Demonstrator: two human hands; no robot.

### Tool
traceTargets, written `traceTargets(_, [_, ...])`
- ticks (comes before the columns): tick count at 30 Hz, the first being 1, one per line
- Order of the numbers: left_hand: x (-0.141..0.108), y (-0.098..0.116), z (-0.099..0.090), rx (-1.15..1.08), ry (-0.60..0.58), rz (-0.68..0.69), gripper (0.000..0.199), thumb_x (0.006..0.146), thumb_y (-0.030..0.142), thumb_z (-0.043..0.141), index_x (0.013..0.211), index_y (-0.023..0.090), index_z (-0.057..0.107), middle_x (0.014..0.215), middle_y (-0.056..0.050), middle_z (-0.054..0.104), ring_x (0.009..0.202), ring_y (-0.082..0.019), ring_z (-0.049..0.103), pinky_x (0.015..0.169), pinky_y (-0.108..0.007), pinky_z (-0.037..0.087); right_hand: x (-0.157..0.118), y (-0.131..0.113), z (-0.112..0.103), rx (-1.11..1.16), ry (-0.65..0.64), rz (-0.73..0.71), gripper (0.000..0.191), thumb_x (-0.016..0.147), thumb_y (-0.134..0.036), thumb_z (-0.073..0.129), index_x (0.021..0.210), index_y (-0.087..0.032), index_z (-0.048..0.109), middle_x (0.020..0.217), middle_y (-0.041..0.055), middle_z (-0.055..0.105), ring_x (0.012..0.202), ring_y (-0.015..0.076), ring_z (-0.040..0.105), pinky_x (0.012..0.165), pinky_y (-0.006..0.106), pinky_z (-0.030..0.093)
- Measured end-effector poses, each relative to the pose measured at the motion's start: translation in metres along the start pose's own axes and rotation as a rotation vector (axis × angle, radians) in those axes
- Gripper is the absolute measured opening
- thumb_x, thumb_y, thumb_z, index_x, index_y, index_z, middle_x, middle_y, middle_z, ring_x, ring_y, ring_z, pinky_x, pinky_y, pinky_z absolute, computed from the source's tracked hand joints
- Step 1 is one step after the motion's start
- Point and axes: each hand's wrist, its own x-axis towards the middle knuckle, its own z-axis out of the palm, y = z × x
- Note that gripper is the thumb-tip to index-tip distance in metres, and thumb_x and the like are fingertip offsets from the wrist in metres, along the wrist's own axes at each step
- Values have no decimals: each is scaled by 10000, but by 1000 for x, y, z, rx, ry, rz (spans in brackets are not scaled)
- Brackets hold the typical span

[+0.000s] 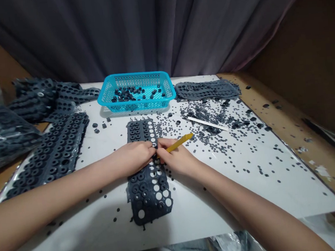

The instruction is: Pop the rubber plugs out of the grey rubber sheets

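Note:
A black moulded rubber sheet [152, 217] lies lengthwise in front of me, with rows of ring-shaped parts and a column of open round holes on its right side. My left hand [136, 156] rests across its middle, fingers closed and pressed down near the holes; what they pinch is hidden. Against its fingertips, my right hand [175, 156] is closed around a yellow pen-like tool [181, 142], whose lower end is covered by the fingers. Loose black ring parts [163, 183] sit on the sheet's lower right.
Behind the sheet stands a blue basket [137, 104] holding several black parts. Small black discs [202, 118] and a white strip [207, 123] are scattered at right. More rubber sheets [54, 148] and a filled plastic bag [2, 137] are at left; another sheet stack [208, 89] is back right.

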Motion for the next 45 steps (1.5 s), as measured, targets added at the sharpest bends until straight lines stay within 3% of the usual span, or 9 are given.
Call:
traceTargets(7, [-2,-7,7,104,19,105,177,854,34,450,834,129,598,781,-57,613,723,-172,598,648,-258,471,0,2,0,21,4,-2,200,773,-185,425,579,-200,382,562,-29,490,623,144,471,586,261,315])
traceTargets(13, [-8,-17,22,-98,172,113,206,911,96,370,851,134,563,825,-62,599,721,-157,569,659,-257,459,-2,3,1,16,15,20,194,774,-189,424,586,-202,379,550,-31,482,608,144,473,571,263,305])
traceTargets(19, [-15,-20,16,-369,213,40,274,961,259,306,871,149,540,834,-54,584,737,-151,568,665,-250,466,-1,6,2,23,27,-3,210,784,-194,426,580,-205,376,547,-30,469,585,140,446,543,266,282])
traceTargets(25, [-17,-25,16,-468,251,-36,219,935,251,363,906,159,560,867,-51,602,799,-160,582,733,-259,456,-1,7,2,19,25,-13,222,795,-197,426,577,-206,382,551,-27,469,590,141,447,545,272,280])
traceTargets(31, [-19,-33,11,-534,306,-202,205,892,303,460,904,159,605,852,-42,641,727,-156,569,675,-253,423,-1,7,2,43,25,-15,220,789,-192,435,574,-204,386,560,-23,475,592,141,458,544,270,291])
traceTargets(37, [-21,-25,5,-980,273,-400,243,827,397,571,913,182,641,831,-23,644,720,-155,534,641,-253,382,-1,16,4,250,21,-48,160,783,-206,448,624,-201,458,571,-28,523,556,123,482,528,241,327])
traceTargets(41, [-20,-17,5,-1446,224,-476,296,768,420,649,908,160,617,744,-21,611,567,-99,442,542,-227,314,-1,18,1,412,64,-42,116,753,-197,442,653,-200,501,541,-37,537,506,111,480,498,224,354])
traceTargets(45, [-22,-8,4,-1741,203,-469,350,758,386,681,1015,163,596,731,-7,576,505,-55,361,505,-203,251,-2,14,-2,492,121,-32,92,727,-209,453,651,-198,504,511,-41,535,471,105,468,460,212,346])
